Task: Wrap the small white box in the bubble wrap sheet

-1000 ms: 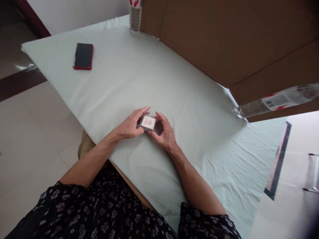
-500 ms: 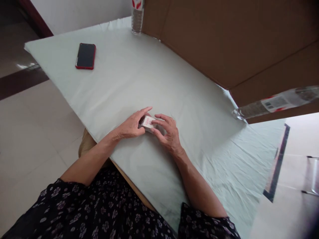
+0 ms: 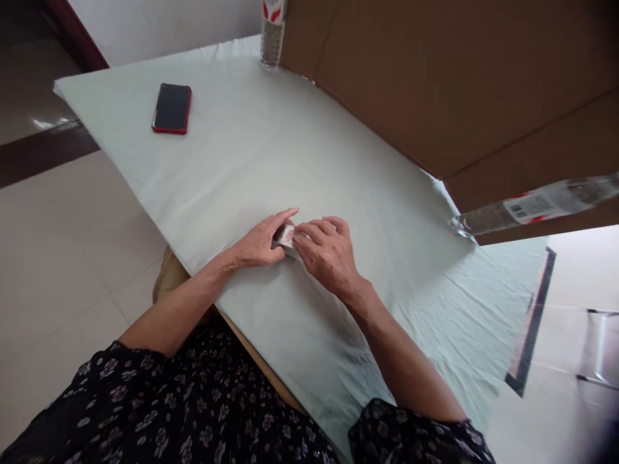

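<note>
A small white box with red print (image 3: 287, 236) lies low over the pale cloth, between my two hands. My left hand (image 3: 261, 242) grips its left end, thumb on the near side and fingers on the far side. From the right, my right hand (image 3: 327, 250) reaches over the box with bent fingers, the fingertips pressed at its right end. Those fingers cover much of the box's right part, so whether they pinch the box itself or a part of it is hidden.
A phone in a red case (image 3: 173, 109) lies at the table's far left. One clear bottle (image 3: 271, 38) stands at the back and another bottle (image 3: 527, 206) at the right, both against a large brown cardboard panel (image 3: 411, 77). Pale cloth (image 3: 232, 148) covers the table.
My right hand has turned over the box, its fingers drawing together and covering more of its right end. My left hand keeps its hold. The view has shifted slightly.
</note>
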### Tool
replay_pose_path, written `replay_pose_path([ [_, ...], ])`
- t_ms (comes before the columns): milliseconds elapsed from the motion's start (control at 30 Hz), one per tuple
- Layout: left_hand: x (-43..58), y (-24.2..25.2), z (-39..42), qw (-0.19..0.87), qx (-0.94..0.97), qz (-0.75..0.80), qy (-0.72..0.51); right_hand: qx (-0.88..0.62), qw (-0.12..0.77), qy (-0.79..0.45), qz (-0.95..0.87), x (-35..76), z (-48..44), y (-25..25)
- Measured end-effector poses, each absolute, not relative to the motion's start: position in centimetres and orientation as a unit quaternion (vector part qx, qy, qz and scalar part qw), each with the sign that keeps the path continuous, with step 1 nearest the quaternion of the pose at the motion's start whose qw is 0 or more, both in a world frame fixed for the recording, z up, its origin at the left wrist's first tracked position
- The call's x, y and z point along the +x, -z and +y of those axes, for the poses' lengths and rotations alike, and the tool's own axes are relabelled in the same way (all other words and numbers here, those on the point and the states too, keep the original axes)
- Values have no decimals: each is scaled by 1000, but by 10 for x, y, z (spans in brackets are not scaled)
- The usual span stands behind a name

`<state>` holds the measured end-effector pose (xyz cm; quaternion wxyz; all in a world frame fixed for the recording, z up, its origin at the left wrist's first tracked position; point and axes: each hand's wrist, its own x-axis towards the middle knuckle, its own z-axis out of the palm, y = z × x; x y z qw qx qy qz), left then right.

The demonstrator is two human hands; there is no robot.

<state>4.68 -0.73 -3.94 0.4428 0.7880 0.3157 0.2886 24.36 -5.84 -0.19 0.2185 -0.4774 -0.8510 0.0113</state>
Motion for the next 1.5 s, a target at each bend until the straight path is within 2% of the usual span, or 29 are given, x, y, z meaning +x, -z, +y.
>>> replay_pose_path([
  [233, 46, 38, -7, 439, 792, 306, -294, -492, 278, -2, -825, 243, -52, 10],
  [433, 47, 44, -7, 443, 785, 290, -320, -497, 274, 9, -823, 244, -50, 10],
  [700, 45, 43, -7, 522, 723, 304, -335, -513, 293, -43, -805, 241, -47, 12],
  [1100, 50, 36, -10, 435, 766, 365, -302, -516, 327, -86, -787, 240, -47, 3],
  [1500, 49, 38, -9, 489, 749, 301, -330, -537, 337, -143, -760, 237, -48, -4],
])
